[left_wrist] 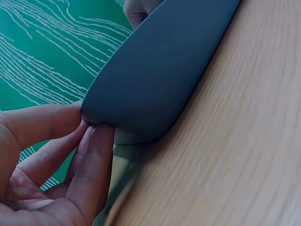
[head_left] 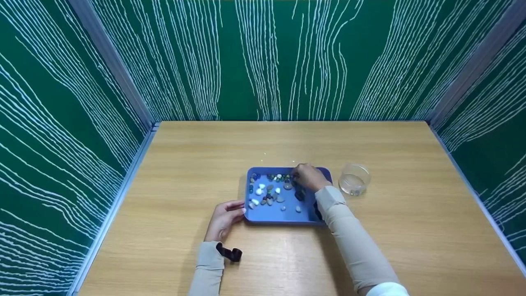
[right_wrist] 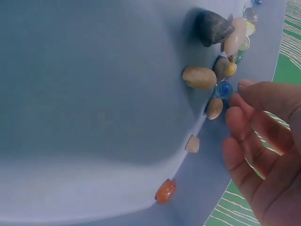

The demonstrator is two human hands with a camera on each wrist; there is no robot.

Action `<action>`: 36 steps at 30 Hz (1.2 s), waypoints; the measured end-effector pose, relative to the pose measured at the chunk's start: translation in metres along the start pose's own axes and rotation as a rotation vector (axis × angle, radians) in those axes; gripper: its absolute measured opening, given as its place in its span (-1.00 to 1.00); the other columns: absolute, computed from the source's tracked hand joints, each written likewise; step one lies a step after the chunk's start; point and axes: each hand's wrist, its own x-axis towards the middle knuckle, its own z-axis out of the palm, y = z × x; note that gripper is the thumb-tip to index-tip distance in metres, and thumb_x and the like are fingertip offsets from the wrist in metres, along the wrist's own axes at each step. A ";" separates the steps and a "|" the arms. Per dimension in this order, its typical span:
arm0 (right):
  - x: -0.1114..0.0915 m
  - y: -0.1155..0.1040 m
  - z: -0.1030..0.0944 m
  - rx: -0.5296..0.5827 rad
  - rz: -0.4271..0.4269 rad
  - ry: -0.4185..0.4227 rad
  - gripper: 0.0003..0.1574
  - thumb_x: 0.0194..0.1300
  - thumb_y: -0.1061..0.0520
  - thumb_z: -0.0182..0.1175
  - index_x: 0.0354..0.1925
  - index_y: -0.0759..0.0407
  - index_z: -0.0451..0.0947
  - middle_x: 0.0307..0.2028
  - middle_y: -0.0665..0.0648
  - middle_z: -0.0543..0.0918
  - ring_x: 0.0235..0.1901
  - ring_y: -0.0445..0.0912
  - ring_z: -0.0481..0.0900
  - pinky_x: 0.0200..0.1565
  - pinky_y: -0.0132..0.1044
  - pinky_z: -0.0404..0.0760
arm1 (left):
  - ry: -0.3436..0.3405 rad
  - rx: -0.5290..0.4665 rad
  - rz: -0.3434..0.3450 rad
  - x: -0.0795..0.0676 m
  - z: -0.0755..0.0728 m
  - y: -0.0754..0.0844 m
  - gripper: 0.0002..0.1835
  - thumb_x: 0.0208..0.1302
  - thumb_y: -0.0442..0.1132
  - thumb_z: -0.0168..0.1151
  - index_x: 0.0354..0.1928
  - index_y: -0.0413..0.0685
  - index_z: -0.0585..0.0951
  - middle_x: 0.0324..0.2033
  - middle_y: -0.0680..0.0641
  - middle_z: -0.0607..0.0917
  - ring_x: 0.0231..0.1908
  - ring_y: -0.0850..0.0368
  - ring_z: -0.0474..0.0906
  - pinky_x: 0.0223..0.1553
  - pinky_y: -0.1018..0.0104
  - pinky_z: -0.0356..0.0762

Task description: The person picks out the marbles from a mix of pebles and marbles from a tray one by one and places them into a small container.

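A blue tray lies on the table, strewn with pebbles and glass marbles. My left hand pinches its left edge between thumb and fingers; the left wrist view shows the grip on the tray's wall. Over the tray's far right part reaches my right hand. In the right wrist view its loosely bent fingers are beside a blue marble at the tray wall, with no held thing visible. Around that marble are a tan pebble, a brown pebble and a dark stone. An orange stone lies apart.
A clear round cup stands just right of the tray. Small pale bits lie on the wooden table behind the tray. Green panels with white lines enclose the table at the back and sides.
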 end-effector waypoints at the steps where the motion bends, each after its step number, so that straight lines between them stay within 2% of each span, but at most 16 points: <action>1: -0.001 0.000 0.001 -0.002 -0.009 0.012 -0.76 0.22 0.35 0.22 -0.14 0.30 0.70 -0.16 0.27 0.73 -0.19 0.06 0.70 -0.16 -0.07 0.71 | -0.002 -0.001 0.000 0.000 0.000 0.000 -0.57 0.11 -0.57 0.23 0.08 -0.53 0.51 -0.15 -0.19 0.71 -0.25 0.16 0.66 -0.21 0.38 0.67; 7: -0.002 0.001 0.006 -0.021 -0.049 0.059 -0.78 0.21 0.39 0.19 -0.17 0.34 0.70 -0.20 0.28 0.73 -0.21 0.09 0.70 -0.20 -0.10 0.71 | -0.007 0.005 0.012 0.001 -0.002 -0.001 -0.57 0.11 -0.56 0.23 0.08 -0.54 0.50 -0.14 -0.19 0.71 -0.25 0.17 0.65 -0.19 0.38 0.67; 16: 0.000 0.002 0.007 0.005 0.057 -0.032 -0.72 0.26 0.37 0.15 -0.11 0.23 0.70 -0.13 0.24 0.73 -0.15 0.06 0.69 -0.11 -0.11 0.71 | -0.014 0.012 0.021 0.001 -0.002 -0.002 -0.55 0.12 -0.55 0.23 0.09 -0.58 0.47 -0.09 -0.24 0.69 -0.23 0.17 0.64 -0.14 0.35 0.67; 23: 0.001 0.005 0.009 0.023 0.054 -0.025 -0.71 0.21 0.40 0.16 -0.12 0.26 0.70 -0.15 0.25 0.73 -0.13 0.08 0.69 -0.09 -0.10 0.70 | -0.009 0.010 0.019 0.002 -0.002 -0.002 -0.55 0.13 -0.55 0.23 0.10 -0.57 0.46 -0.08 -0.23 0.69 -0.23 0.19 0.63 -0.13 0.35 0.67; 36: -0.001 0.008 0.011 0.029 0.075 -0.032 -0.75 0.16 0.42 0.18 -0.20 0.30 0.70 -0.22 0.25 0.74 -0.27 0.00 0.69 -0.19 -0.13 0.72 | -0.006 0.006 0.002 0.001 -0.002 -0.001 -0.56 0.12 -0.56 0.23 0.09 -0.53 0.50 -0.11 -0.17 0.70 -0.22 0.17 0.64 -0.13 0.36 0.67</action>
